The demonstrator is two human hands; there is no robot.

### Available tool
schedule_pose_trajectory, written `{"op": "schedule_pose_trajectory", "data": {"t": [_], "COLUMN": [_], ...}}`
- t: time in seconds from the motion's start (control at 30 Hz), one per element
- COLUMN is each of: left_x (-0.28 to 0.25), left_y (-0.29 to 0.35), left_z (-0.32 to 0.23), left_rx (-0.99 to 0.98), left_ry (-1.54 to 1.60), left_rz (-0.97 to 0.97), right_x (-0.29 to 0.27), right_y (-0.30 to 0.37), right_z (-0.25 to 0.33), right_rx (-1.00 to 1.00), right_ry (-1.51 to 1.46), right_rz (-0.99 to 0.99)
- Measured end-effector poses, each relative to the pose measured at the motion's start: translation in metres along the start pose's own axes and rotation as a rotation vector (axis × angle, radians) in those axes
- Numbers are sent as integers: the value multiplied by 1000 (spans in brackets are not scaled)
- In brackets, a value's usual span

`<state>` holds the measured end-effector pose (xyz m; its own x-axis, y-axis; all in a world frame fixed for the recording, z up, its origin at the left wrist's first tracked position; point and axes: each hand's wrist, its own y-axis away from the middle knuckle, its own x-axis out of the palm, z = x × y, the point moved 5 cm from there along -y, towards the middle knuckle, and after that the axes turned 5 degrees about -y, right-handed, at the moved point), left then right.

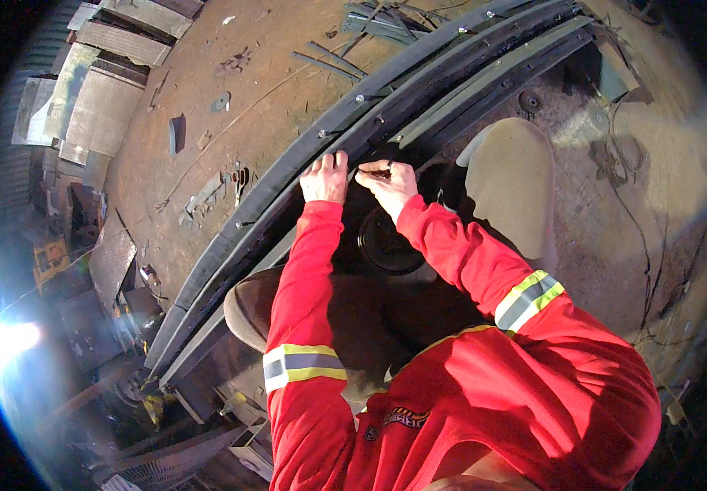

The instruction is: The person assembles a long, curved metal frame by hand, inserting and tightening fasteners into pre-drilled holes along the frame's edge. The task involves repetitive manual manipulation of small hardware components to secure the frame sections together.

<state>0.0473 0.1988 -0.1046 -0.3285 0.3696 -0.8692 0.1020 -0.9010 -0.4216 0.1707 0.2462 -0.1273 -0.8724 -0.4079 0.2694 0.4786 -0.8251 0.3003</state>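
Long dark metal rails [419, 96] run side by side across the view from lower left to upper right, their lines bent by the lens. Bright bolts or studs [360, 98] stick out along them. My left hand [325, 178] lies on the rails, fingers curled over the edge of one. Just to its right, my right hand [389, 182] is closed in a pinch close to the inner rail; what sits between its fingertips is too small and shaded to name. Below the hands is a dark round object [390, 241], partly in shadow between my legs.
Loose metal strips [337, 59] lie on the dirt floor beyond the rails. Stacked sheets [108, 98] stand at the upper left, near a glaring light [2, 337]. Cables [638, 237] trail along the right. Scrap and frames [247, 442] clutter the lower left.
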Motion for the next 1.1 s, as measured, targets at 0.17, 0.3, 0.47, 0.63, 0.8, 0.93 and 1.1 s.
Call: {"op": "schedule_pose_trajectory", "data": {"t": [0.17, 0.3, 0.47, 0.63, 0.8, 0.93, 1.1], "left_x": [1, -9, -50, -82, -69, -77, -83], "left_y": [3, 2, -12, -15, 8, 6, 10], "left_z": [3, 7, 42, 85, 96, 81, 83], "left_rx": [63, 5, -246, -497, -692, -654, -674], "left_ry": [-70, -13, 240, 342, 590, 693, 715], "left_rz": [59, 54, -50, 56, 80, 73, 43], "right_x": [-1, 0, 4, 14, 31, 46, 55], "right_y": [-2, -5, -2, -5, -4, -11, -18], "right_z": [6, 8, 14, 3, 9, 4, 0], "right_rx": [-131, -206, -159, -88, -497, -611, -683], "right_ry": [102, 254, 404, 367, 745, 948, 1060], "right_rz": [-38, -114, -170, -106, -169, -221, -311]}}
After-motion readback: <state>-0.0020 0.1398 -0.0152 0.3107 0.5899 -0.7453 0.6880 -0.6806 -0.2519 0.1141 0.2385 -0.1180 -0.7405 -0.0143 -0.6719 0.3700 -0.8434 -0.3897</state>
